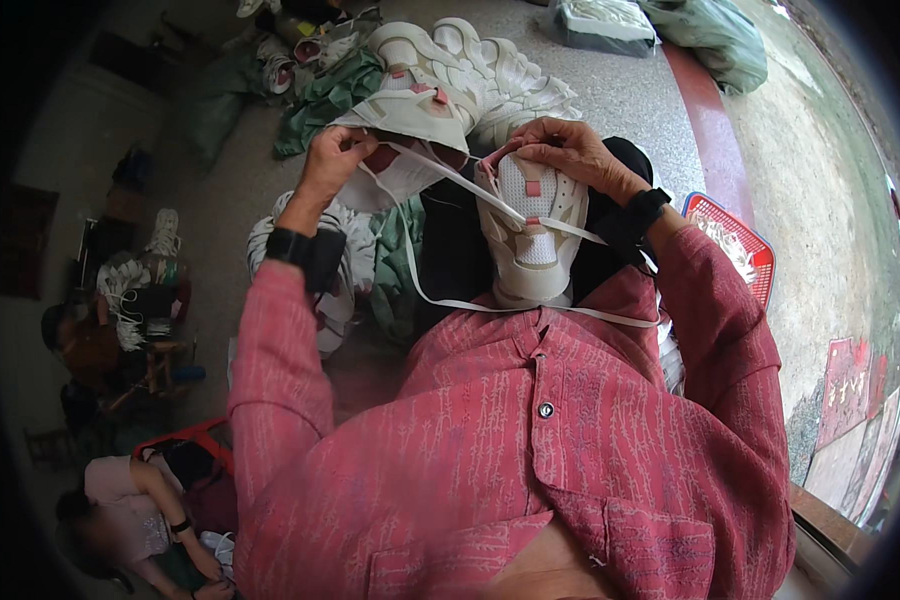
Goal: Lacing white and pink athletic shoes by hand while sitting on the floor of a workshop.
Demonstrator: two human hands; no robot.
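A cream and white sneaker [538, 250] with small pink tabs rests in front of my chest, its toe toward me. My left hand [332, 170] is closed in a pinch on a flat white shoelace [455, 179], drawn taut from the sneaker's lacing area. The rest of the lace hangs in a loop past the toe and out to the right. At the ankle end, my right hand [573, 156] is closed on the sneaker's upper near the tongue, with the thumb on top. Whether its fingers also hold lace is hidden. Just beyond my left hand lies another cream sneaker [410, 112].
Several white sneakers [500, 75] are piled ahead, beside a green cloth [340, 95]. On the right stands a red basket [765, 262] of white laces. A clear bag [715, 45] lies at far right. Another person [150, 515] sits at lower left.
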